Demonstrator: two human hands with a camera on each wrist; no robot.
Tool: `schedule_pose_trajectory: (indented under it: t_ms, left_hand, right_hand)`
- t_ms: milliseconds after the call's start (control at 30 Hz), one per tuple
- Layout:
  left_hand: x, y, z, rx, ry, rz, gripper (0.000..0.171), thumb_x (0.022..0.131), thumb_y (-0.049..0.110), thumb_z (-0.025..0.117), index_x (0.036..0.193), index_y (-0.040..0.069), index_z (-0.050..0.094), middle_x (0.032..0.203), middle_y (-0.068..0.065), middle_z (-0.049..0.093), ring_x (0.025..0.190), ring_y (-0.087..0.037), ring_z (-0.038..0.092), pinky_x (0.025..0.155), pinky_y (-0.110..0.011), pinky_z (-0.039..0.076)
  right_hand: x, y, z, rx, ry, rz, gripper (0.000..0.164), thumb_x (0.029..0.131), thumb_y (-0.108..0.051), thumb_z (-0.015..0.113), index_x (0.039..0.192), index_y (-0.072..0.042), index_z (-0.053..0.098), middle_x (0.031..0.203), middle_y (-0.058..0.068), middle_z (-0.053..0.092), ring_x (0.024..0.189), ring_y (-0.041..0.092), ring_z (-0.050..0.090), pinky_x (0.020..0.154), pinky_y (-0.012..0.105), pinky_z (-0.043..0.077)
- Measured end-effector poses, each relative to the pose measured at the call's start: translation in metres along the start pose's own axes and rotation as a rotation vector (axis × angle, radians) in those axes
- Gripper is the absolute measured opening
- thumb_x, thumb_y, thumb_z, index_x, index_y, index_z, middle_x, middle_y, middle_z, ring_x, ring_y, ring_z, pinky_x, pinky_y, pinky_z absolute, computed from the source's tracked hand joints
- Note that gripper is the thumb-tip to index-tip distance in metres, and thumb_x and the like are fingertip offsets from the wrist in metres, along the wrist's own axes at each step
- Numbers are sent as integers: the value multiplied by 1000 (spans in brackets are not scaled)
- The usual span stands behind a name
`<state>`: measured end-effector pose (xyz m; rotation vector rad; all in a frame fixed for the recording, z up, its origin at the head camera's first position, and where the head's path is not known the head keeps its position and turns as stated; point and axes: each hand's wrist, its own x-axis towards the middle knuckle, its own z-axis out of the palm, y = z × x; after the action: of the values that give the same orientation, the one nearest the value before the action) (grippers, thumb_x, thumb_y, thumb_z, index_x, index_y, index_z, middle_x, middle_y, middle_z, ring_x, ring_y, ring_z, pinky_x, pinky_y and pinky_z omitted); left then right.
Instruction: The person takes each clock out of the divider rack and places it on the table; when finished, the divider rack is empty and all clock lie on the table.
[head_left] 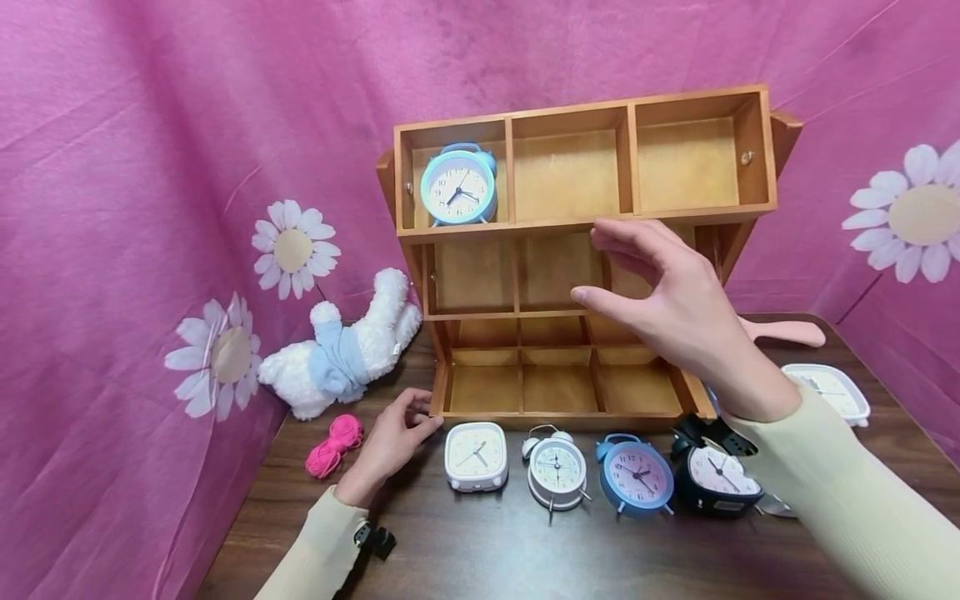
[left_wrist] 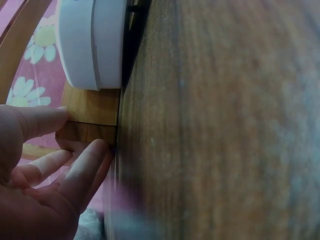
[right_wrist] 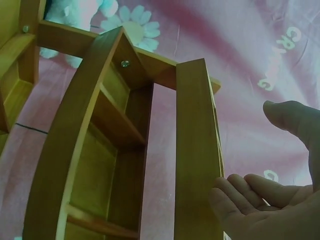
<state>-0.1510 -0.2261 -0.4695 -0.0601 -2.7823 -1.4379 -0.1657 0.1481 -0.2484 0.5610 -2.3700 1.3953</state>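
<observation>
A wooden tiered shelf (head_left: pixel 525 226) with several compartments stands on the table. My left hand (head_left: pixel 390 442) is at its lower left front corner; in the left wrist view, thumb and fingers pinch that wooden corner (left_wrist: pixel 92 107). My right hand (head_left: pixel 671 304) hovers before the shelf's right half, thumb and fingers apart, holding nothing. A light blue alarm clock (head_left: pixel 459 190) occupies the top left compartment. Along the shelf's front stand a white square clock (head_left: pixel 476 456), a white twin-bell clock (head_left: pixel 557 471), a blue clock (head_left: pixel 637 477) and a black clock (head_left: pixel 716 482).
Left of the shelf lie a white plush toy (head_left: pixel 337 362) in a blue top and a pink yarn skein (head_left: pixel 335 446). To the right are a pink handle (head_left: pixel 787 332) and another white clock (head_left: pixel 832 390). Pink flowered cloth (head_left: pixel 225 100) hangs behind and at the sides.
</observation>
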Motion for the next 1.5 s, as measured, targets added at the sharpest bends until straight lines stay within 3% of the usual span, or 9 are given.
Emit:
schedule_pose_trajectory:
  t_ms: [267,367,600,867,1133,1500]
  left_hand:
    - [0,0,0,5,0,2,35,101,12,83,133,7,70,124,-16,80,105,-25,79,80,-27,57]
    - [0,0,1,1,-2,1,36,101,12,83,133,7,70,124,-16,80,105,-25,79,79,-27,57]
    - [0,0,0,-9,-6,8,35,101,13,83,133,6,70,124,-15,79,103,-23,79,77,-26,56]
    - [-1,0,0,-6,-3,10,35,101,13,83,133,7,70,123,-15,79,103,-23,79,78,-26,55]
    - [-2,1,1,-13,-7,4,36,101,14,83,134,7,70,124,-15,80,104,-23,79,79,-28,56]
    - [-1,-1,2,-8,-11,-13,35,101,11,82,134,9,70,125,-14,79,105,-22,78,78,-26,57]
  right_hand:
    - [23,-18,14,3,-38,-12,72,94,-29,94,157,-16,63,152,6,67,146,26,66,125,39,49]
    - [31,-24,21,21,-37,-34,71,94,-27,93,157,-14,63,152,10,67,146,28,66,126,43,49]
    - [51,-35,39,47,-27,-92,72,93,-24,93,157,-11,62,152,11,65,146,23,63,126,36,49]
    - [79,-42,68,27,38,-174,79,91,-22,95,159,-3,58,151,16,63,144,24,61,124,35,51]
    - [97,-56,93,-77,71,-154,97,88,-32,96,166,-1,47,160,16,54,143,28,56,123,42,46]
    - [111,-67,116,-103,93,-102,105,88,-31,96,171,0,38,166,13,46,145,26,55,125,35,47]
